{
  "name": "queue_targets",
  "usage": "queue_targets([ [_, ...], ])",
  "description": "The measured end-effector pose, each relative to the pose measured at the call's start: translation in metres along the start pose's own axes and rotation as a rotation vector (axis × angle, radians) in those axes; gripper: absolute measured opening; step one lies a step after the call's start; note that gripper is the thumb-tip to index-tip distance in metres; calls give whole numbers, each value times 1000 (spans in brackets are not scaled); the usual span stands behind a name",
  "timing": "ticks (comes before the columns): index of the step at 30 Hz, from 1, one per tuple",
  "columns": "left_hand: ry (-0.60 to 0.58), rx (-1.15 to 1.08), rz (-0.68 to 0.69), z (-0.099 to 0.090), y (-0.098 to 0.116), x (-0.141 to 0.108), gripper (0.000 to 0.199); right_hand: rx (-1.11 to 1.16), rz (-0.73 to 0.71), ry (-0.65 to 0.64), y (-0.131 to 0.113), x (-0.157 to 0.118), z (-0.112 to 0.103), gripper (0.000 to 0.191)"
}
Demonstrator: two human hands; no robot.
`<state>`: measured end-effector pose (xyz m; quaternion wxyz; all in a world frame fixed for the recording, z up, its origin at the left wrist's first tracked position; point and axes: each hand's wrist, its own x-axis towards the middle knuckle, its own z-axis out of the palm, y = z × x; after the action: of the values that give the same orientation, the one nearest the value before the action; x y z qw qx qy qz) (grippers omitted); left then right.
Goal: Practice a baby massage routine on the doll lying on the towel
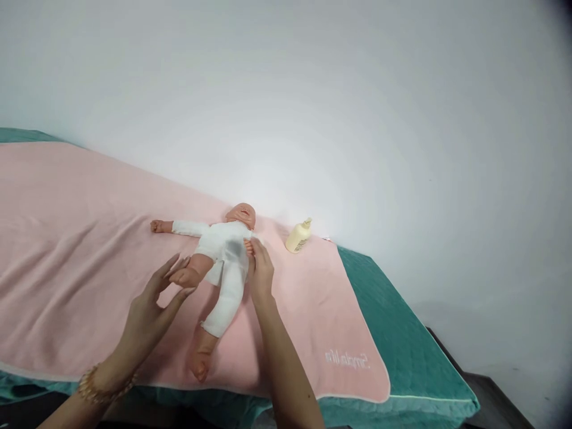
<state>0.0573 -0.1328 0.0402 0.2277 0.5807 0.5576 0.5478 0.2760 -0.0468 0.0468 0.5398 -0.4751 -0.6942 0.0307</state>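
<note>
A baby doll (227,298) in white clothing lies on its back on a pink blanket (102,250), its head toward the wall. One doll arm stretches out to the left, and a grey patch shows on its front. My left hand (154,310), with a beaded bracelet on the wrist, has its thumb and fingers around the doll's raised bare foot (187,276). At the doll's other side, my right hand (263,274) grips its small hand (249,246) with bent fingers; part of that grip is hidden. The doll's other leg lies extended toward me.
A pale yellow pump bottle (298,237) stands on the blanket to the right of the doll, near the white wall (357,119). Under the blanket is a green-covered table (397,316), whose right edge and front edge show. Something dark (491,399) lies beyond the right corner.
</note>
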Motion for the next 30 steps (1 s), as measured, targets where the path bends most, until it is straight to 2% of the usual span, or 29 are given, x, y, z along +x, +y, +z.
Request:
queue_targets([
  [3, -1, -40, -15, 5, 4, 17, 64, -186, -195, -165, 7, -10, 11, 40],
  [6, -10, -53, -42, 9, 4, 28, 65, -273, -267, -248, 11, -14, 16, 37],
  [10, -31, -47, -82, 12, 5, 36, 68, -321, -277, -284, 12, -15, 17, 37],
  [14, -45, -69, -84, 9, 10, 32, 65, -267, -198, -276, 12, -15, 15, 37],
  [19, -55, -5, -86, -5, 5, 6, 60, -45, 1, -99, 8, -11, 0, 37],
  [24, -51, 83, 26, -25, -29, -34, 51, 227, 363, 176, 3, 2, -28, 42],
  [27, -37, 142, 118, -35, -49, -53, 49, 297, 522, 329, 16, 6, -40, 45],
  [30, -48, 168, 167, -39, -66, -69, 48, 331, 642, 472, 41, 2, -47, 50],
])
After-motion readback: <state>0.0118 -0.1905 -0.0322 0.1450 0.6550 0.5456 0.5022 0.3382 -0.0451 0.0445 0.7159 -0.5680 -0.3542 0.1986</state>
